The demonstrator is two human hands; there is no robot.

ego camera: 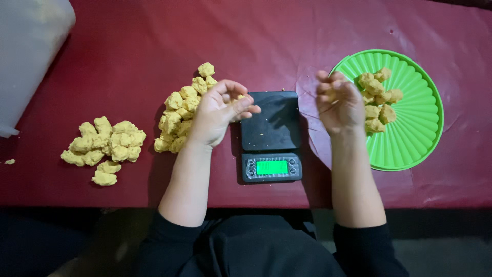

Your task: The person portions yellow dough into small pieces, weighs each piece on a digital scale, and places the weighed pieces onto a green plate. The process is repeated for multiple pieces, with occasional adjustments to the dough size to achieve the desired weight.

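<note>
- Left hand (218,113) raised just left of the scale, fingers half curled, thumb and fingertips reaching toward the platform; a small yellow bit seems pinched at the fingertips, though too small to tell for sure
- Right hand (338,102) raised just right of the scale, fingers loosely bent and closed round a small dough lump (330,95), mostly hidden by the fingers
- Black digital scale (270,136) squarely between both hands, long axis running from the body outward, platform bare but for crumbs, lit green display at the near end
- Nearer dough pile (182,110) directly behind and left of the left hand, touching or almost touching its back; clearly that hand's side
- Second dough pile (105,146) further left, well apart from both hands
- Green ribbed plate (415,128) to the right, its rim just beside the right hand, with a cluster of portioned dough pieces (379,97) toward its left side, close to the knuckles
- Dark red tablecloth (277,36) under everything
- Pale translucent plastic bag (28,51) at the far left corner, rounded, no label visible
- No packages or signs in view; digits on the display too small to make out
</note>
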